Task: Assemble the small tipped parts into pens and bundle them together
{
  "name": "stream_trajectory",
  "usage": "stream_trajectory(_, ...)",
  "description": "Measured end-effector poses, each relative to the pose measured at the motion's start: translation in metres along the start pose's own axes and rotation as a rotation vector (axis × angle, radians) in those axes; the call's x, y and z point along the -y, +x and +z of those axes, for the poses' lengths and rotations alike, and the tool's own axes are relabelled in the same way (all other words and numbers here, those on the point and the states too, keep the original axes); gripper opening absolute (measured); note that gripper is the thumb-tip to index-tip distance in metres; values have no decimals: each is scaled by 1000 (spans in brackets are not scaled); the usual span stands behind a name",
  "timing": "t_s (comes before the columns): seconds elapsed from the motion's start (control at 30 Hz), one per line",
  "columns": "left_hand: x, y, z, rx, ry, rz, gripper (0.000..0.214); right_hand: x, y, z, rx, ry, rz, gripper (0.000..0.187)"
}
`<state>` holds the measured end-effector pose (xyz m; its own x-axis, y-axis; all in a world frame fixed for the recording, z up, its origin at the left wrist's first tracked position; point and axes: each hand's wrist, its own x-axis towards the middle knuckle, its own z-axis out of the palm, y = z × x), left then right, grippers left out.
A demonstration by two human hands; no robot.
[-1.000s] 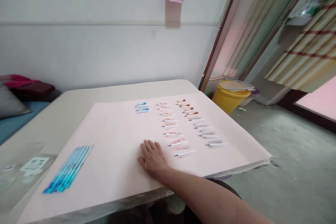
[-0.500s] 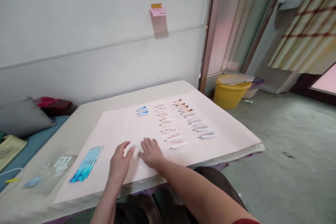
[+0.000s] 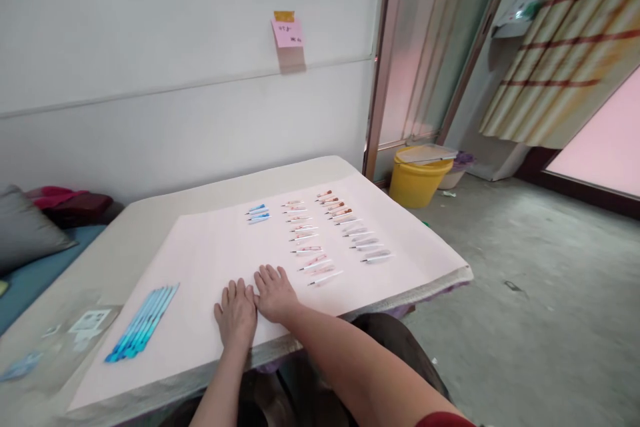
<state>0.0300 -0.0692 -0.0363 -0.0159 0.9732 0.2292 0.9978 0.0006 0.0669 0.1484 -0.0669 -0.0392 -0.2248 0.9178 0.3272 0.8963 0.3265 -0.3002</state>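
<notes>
My left hand (image 3: 236,315) and my right hand (image 3: 273,292) lie flat, palms down and side by side, on a large pale pink paper sheet (image 3: 210,260) near the table's front edge. Fingers of both are stretched out and hold nothing. Just right of my right hand, rows of small pink and white pen parts (image 3: 313,247) run away from me in two columns (image 3: 353,227). A few small blue parts (image 3: 257,213) lie at the far middle of the sheet. A bundle of blue pens (image 3: 141,323) lies to the left of my left hand.
The sheet covers a beige table (image 3: 150,207) against a white wall with a pink sticky note (image 3: 287,33). Clear plastic packaging (image 3: 65,337) lies at the table's left. Cushions (image 3: 30,227) sit at far left. A yellow bucket (image 3: 417,180) stands on the floor to the right.
My left hand came into view and settled flat on the sheet beside my right hand, which stayed in place. The view shifted slightly as my head moved.
</notes>
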Motion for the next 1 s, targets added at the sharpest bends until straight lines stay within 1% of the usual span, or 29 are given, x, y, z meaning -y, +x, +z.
stream_trajectory(0.23, 3, -7, 3, 35, 6, -25, 53, 0, -2, 4, 26, -37, -8, 54)
stream_trajectory(0.33, 3, -10, 4, 53, 16, -31, 51, -1, -3, 9, 27, -53, -16, 54)
stream_trajectory(0.53, -3, -14, -3, 46, 37, -73, 50, -6, -1, 22, 67, -84, -27, 56)
stream_trajectory(0.67, -6, -15, -6, 66, 42, -96, 50, -6, -1, 21, 41, -82, -39, 55)
stream_trajectory(0.83, -8, -16, -9, 39, 49, -89, 51, -5, -2, 18, 17, -92, -49, 53)
stream_trajectory(1.0, -9, -18, -13, 45, 52, -89, 51, -5, -3, 19, -7, -82, -70, 52)
